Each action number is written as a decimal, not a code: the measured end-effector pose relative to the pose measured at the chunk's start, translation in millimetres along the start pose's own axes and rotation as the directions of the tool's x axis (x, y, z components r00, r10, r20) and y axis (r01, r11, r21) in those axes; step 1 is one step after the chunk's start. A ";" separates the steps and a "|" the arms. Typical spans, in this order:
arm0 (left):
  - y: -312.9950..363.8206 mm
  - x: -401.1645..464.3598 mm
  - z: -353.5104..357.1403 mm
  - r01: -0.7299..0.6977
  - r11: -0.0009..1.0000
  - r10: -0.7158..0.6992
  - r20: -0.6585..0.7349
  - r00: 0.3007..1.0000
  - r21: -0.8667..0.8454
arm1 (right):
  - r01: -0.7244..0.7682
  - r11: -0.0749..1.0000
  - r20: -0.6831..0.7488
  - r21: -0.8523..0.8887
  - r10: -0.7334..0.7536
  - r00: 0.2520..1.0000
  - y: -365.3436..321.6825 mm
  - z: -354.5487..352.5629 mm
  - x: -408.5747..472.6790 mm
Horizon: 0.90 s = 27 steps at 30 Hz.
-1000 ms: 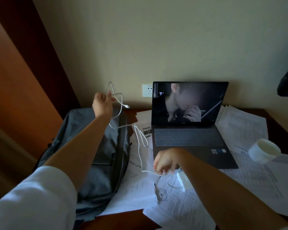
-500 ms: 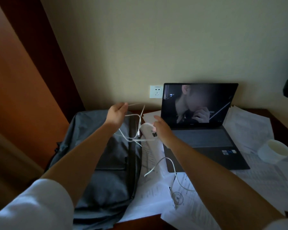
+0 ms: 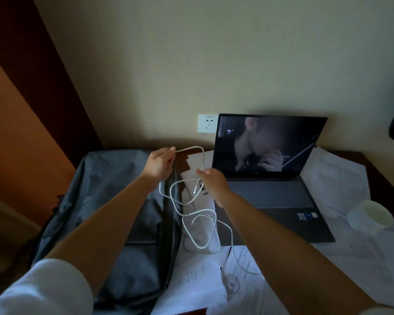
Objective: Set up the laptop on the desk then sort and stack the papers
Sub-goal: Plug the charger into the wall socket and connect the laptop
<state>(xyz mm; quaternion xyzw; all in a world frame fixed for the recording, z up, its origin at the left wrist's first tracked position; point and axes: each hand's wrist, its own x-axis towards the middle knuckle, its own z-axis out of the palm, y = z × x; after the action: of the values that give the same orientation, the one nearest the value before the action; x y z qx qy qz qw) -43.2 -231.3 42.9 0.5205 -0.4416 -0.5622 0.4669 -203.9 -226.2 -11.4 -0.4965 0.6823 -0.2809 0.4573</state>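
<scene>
- Laptop point(image 3: 271, 178): dark grey slim machine, lid up, screen lit, seated on the dark wooden counter point(image 3: 378, 164) against the wall. This part of the task appears placed but, as far as can be judged, not yet powered from the wall.
- Cable: thin white charging cable point(image 3: 191, 214) hangs in loose, overlapping loops between the two hands and trails down over the sheets toward the near edge.
- Left hand point(image 3: 159, 164): fingers pinched together on the cable near one end, raised over the grey fabric backpack point(image 3: 105, 201) lying flat at the left.
- Right hand point(image 3: 210, 180): reaches over the cable beside the laptop's left edge; whether its fingers grip the cable cannot be told, as the back of the hand hides them.
- Papers: white printed sheets point(image 3: 341, 178) lie scattered, unsorted, around and partly under the laptop.
- White wall socket point(image 3: 207, 123): just left of the screen, unoccupied.
- Risk one: crossed loops may tighten into a knot if the ends are pulled apart.
- Risk two: the trailing length lies across loose sheets; a tug could drag them off the counter.
- Risk three: the white round cup point(image 3: 371, 215) sits on sheets near the right edge; shifting those papers could tip it.
</scene>
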 end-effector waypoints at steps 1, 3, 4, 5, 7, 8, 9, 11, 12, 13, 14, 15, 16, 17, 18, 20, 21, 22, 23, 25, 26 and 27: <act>0.0 0.7 2.6 0.026 1.000 -0.026 0.019 0.999 -0.001 | 0.002 0.998 0.011 -0.060 -0.001 1.000 3.5 0.3 6.0; 0.6 1.6 8.3 0.072 0.997 -0.072 0.052 0.996 0.005 | 0.003 0.993 -0.042 -0.120 -0.008 0.999 13.2 -3.6 14.4; 0.8 1.9 10.9 0.082 0.997 -0.082 0.049 0.995 -0.003 | -0.003 0.982 -0.056 -0.190 -0.008 0.998 17.0 -6.2 16.4; 0.9 2.6 13.0 0.081 0.996 -0.081 0.033 0.996 -0.020 | -0.008 0.965 -0.001 -0.262 0.008 1.000 16.1 -10.4 13.9; 0.6 5.5 17.1 0.061 0.996 -0.063 -0.023 0.998 -0.072 | -0.049 0.976 0.256 -0.214 0.104 0.961 15.1 -18.3 6.6; -0.4 6.6 19.3 0.045 0.995 -0.051 -0.061 0.997 -0.094 | -0.102 0.983 0.423 -0.153 0.158 0.892 14.7 -21.3 -2.4; -2.6 7.6 21.5 0.027 0.994 -0.039 -0.106 0.994 -0.111 | -0.145 0.979 0.553 -0.143 0.201 0.809 14.6 -22.8 -10.9; -9.6 9.0 27.5 0.016 0.991 -0.042 -0.196 0.980 -0.135 | -0.167 0.967 0.641 -0.191 0.252 0.725 17.9 -24.1 -22.1; -13.9 9.7 30.1 0.021 0.993 -0.048 -0.238 0.970 -0.115 | -0.151 0.967 0.605 -0.204 0.246 0.758 20.9 -23.2 -22.1; -18.0 9.7 31.7 0.032 0.999 -0.037 -0.281 0.959 -0.021 | -0.124 0.974 0.525 -0.191 0.208 0.825 22.9 -22.6 -18.4; -23.5 10.6 30.2 0.052 0.988 -0.003 -0.314 0.949 0.148 | -0.111 0.985 0.410 -0.130 0.155 0.899 25.5 -22.5 -12.4; -27.8 10.0 26.9 0.083 0.928 0.043 -0.325 0.945 0.364 | -0.117 0.993 0.286 -0.024 0.119 0.951 29.0 -23.5 -4.0; -31.3 7.7 22.2 0.125 0.818 0.071 -0.315 0.946 0.561 | -0.130 0.987 0.180 0.090 0.112 0.977 29.8 -26.4 2.2; -33.9 3.7 16.7 0.179 0.687 0.068 -0.308 0.949 0.704 | -0.135 0.977 0.111 0.165 0.118 0.987 31.1 -29.1 7.4; -35.1 -1.3 11.4 0.223 0.556 0.058 -0.305 0.950 0.801 | -0.146 0.970 0.071 0.197 0.134 0.988 32.1 -31.2 9.4; -35.9 -11.8 1.7 0.260 0.248 0.056 -0.282 0.958 0.933 | -0.180 0.955 0.041 0.238 0.175 0.984 36.9 -29.3 8.4; -36.9 -15.3 -2.0 0.226 0.069 0.070 -0.230 0.971 0.972 | -0.191 0.950 0.042 0.248 0.187 0.982 38.7 -26.0 6.7; -38.7 -17.3 -5.1 0.173 -0.090 0.083 -0.166 0.983 0.981 | -0.188 0.951 0.028 0.244 0.187 0.982 40.2 -21.0 5.3; -41.1 -17.3 -7.1 0.127 -0.215 0.093 -0.109 0.990 0.968 | -0.157 0.962 0.004 0.222 0.161 0.987 42.5 -15.9 7.7; -48.4 -13.9 -12.5 0.093 -0.343 0.127 -0.052 0.991 0.935 | -0.114 0.985 -0.005 0.129 0.115 0.993 40.9 -11.3 12.3; -51.7 -11.9 -15.5 0.081 -0.370 0.142 -0.030 0.989 0.925 | -0.117 0.989 0.008 0.095 0.116 0.993 37.3 -11.1 15.0; -55.1 -10.3 -18.3 0.062 -0.402 0.145 -0.003 0.989 0.914 | -0.131 0.989 0.020 0.071 0.130 0.991 34.6 -11.8 17.1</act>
<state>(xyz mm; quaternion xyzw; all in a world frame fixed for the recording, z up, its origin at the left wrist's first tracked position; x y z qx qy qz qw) -28.3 -211.8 -10.7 0.6911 -0.7013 0.1139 -0.1325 -230.6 -231.0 -41.3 -0.4361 0.6990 -0.2711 0.4977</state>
